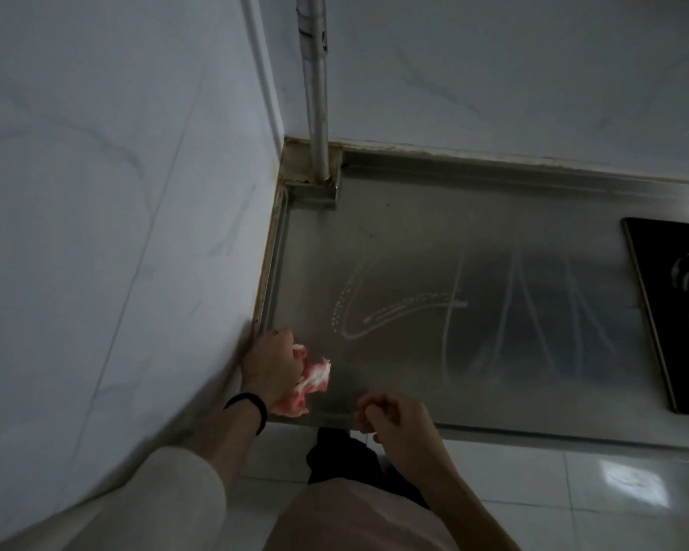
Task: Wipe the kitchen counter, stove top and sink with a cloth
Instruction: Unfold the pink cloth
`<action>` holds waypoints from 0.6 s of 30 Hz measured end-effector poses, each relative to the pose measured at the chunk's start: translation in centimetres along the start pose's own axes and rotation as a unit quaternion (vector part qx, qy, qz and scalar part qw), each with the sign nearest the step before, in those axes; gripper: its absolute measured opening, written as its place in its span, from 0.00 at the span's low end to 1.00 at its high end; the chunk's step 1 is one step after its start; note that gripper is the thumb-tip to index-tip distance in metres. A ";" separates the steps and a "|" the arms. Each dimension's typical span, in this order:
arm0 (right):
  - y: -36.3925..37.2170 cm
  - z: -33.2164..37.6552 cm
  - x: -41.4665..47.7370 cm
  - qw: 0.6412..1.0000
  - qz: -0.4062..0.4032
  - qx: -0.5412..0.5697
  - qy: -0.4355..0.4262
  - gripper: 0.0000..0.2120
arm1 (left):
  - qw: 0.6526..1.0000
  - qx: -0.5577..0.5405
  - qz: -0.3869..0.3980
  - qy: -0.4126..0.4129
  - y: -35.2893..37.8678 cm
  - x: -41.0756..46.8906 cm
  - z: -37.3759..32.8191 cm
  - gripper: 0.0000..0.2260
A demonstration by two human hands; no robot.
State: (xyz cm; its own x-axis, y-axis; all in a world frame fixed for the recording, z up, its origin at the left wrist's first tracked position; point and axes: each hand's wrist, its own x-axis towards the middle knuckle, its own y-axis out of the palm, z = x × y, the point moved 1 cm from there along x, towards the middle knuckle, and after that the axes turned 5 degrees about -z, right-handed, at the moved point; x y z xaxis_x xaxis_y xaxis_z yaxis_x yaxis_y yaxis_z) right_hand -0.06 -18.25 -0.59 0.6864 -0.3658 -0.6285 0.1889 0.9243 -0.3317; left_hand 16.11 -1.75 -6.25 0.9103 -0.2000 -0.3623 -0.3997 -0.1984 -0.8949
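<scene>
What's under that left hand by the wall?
A crumpled pink and white cloth, pressed on the steel counter by the left hand. The hand covers part of it, and the counter beneath is hidden.

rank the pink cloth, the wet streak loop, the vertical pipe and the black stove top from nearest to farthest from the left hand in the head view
From the left hand:
1. Pink cloth, bunched in its fingers at the counter's front left corner.
2. Wet streak loop, just right and farther back on the steel.
3. Vertical pipe, in the back corner.
4. Black stove top, far right edge.
</scene>
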 end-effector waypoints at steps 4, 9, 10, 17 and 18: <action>-0.3 2.0 0.6 1.000 0.000 0.000 -0.030 0.09 | 0.986 -0.144 -0.079 0.028 -2.0 -3.0 -1.8 0.08; -2.0 5.6 0.0 0.987 0.021 0.043 -0.154 0.11 | 0.951 -0.263 -0.037 0.156 -8.0 -7.4 -5.1 0.08; -2.4 6.6 -0.4 0.983 0.030 0.054 -0.175 0.13 | 0.947 -0.264 -0.044 0.180 -9.5 -8.0 -6.3 0.09; -9.7 12.9 -2.8 0.926 -0.059 0.053 -0.369 0.06 | 0.889 -0.333 -0.114 0.293 -18.3 -9.9 -14.4 0.04; -11.2 13.7 -3.0 0.918 -0.078 0.055 -0.385 0.06 | 0.884 -0.333 -0.133 0.300 -19.4 -10.0 -15.3 0.04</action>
State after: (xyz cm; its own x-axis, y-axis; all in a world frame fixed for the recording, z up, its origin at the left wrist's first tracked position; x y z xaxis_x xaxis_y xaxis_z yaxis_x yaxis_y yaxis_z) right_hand 5.37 -25.98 14.64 0.9295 -0.3493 0.1182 0.3686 0.8878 -0.2757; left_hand 13.11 -10.56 18.72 0.8410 -0.4946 0.2196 -0.3368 -0.7960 -0.5030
